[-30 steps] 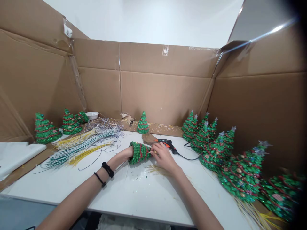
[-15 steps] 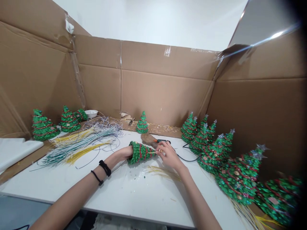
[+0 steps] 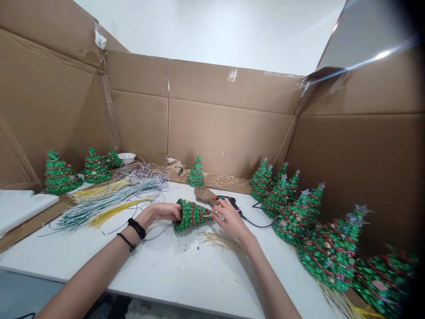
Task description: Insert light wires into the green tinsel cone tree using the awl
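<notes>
A small green Christmas tree [image 3: 192,216] with red garland lies on its side above the white table, open base to the left, tip to the right. At its base is my left hand [image 3: 168,212], with fingertips inside the hollow and hidden; the hand is closed on the rim. Close to the tip, my right hand [image 3: 227,218] pinches a thin yellow wire [image 3: 207,215], whose end reaches the tree's side. Below the right hand lie loose pale yellow wires [image 3: 221,241]. Behind it rests a black hot glue gun [image 3: 229,201] with an orange nozzle, its cable running right.
Several finished trees with silver stars [image 3: 327,248] line the right side. More trees [image 3: 61,175] stand at the left, near bundles of green and yellow wires [image 3: 109,199] and a white bowl [image 3: 126,157]. One tree [image 3: 196,172] stands at the back. Cardboard walls [image 3: 206,128] enclose the table.
My left hand has drawn back leftward, partly out of the tree's base. The tree has shifted slightly left and tilted, and my right hand has followed it with the wire.
</notes>
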{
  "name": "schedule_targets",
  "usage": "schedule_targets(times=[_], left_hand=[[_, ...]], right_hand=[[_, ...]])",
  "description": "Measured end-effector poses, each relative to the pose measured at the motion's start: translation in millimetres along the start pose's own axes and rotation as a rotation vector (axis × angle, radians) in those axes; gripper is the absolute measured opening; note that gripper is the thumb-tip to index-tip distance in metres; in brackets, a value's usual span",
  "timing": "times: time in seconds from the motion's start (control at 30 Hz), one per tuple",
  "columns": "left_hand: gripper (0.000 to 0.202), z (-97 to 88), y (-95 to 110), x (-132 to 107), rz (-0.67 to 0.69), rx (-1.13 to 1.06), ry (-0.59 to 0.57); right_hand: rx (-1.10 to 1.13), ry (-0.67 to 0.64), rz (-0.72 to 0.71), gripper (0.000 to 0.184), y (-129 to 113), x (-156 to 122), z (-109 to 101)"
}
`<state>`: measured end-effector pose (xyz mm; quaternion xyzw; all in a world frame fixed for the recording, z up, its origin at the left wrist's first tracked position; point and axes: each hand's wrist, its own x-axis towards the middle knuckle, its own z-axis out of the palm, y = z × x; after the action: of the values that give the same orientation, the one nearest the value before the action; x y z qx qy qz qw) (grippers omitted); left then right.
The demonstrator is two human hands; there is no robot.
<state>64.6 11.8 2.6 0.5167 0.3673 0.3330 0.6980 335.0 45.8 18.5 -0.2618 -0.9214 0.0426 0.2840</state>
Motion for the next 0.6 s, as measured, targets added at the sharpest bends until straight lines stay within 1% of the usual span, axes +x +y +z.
schedule_targets(times=[0.07, 0.1, 0.2, 0.27, 0.4, 0.5, 0.6], left_hand=[[0.03, -3.8, 4, -6, -0.087, -0.068, -0.07], [0.029, -4.6, 6, -8, -0.105, -0.104, -0.1], [0.044, -3.4, 10, -12, -0.087, -0.115, -0.142], [0.048, -0.7, 11, -12, -0.088, -0.052, -0.101], [0.047, 4.6, 11, -8, -0.097, 0.045, 0.023], [0.052, 5.4, 9, -5, -0.086, 0.095, 0.049], [0.057, 2.9, 5, -3, -0.06, 0.148, 0.04]], right_hand=[[-0.009, -0.008, 0.004, 0.013, 0, 1, 2], [-0.012, -0.011, 0.005, 0.013, -1, 1, 3], [-0.008, -0.015, -0.003, 0.016, -5, 3, 4], [-0.006, -0.019, -0.012, 0.016, -6, 4, 4], [-0.022, -0.026, -0.023, 0.016, -8, 5, 1], [-0.033, -0.032, -0.036, 0.015, -10, 6, 3], [-0.063, -0.044, -0.037, 0.013, -15, 9, 10]])
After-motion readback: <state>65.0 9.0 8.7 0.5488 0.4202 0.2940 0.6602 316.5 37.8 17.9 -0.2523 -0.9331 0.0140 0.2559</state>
